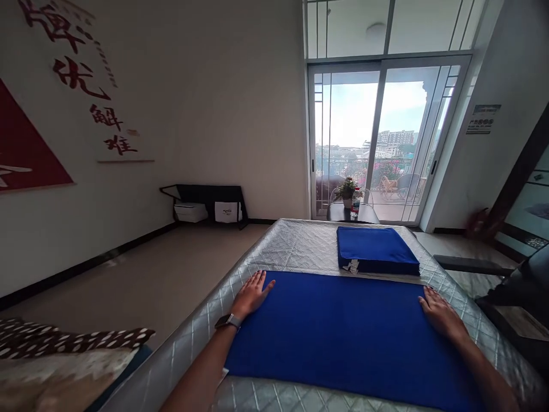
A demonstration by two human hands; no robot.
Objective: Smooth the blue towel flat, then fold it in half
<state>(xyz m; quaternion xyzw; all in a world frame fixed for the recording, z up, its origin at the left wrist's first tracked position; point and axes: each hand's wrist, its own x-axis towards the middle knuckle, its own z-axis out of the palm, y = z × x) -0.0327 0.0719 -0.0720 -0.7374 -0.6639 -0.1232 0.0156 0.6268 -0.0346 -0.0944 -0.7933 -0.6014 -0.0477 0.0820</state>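
Note:
A flat blue cloth panel (338,332) lies spread out on a silver quilted mattress (295,243). My left hand (252,294) rests flat on its far left corner, fingers stretched out and thumb apart; a watch (229,321) is on that wrist. On the far right corner lies my right hand (441,312), also flat with the fingers extended. Neither hand grips the cloth. Just beyond the panel, toward the right, sits a neat stack of folded blue cloth (375,246) with white tags at its near left corner.
Patterned bedding (64,366) is at the lower left. A low black rack (210,200) with white boxes stands against the wall. Behind the mattress is a small dark table (354,213) with a potted plant and a bottle, before glass sliding doors (377,143). Dark furniture (518,292) is at right.

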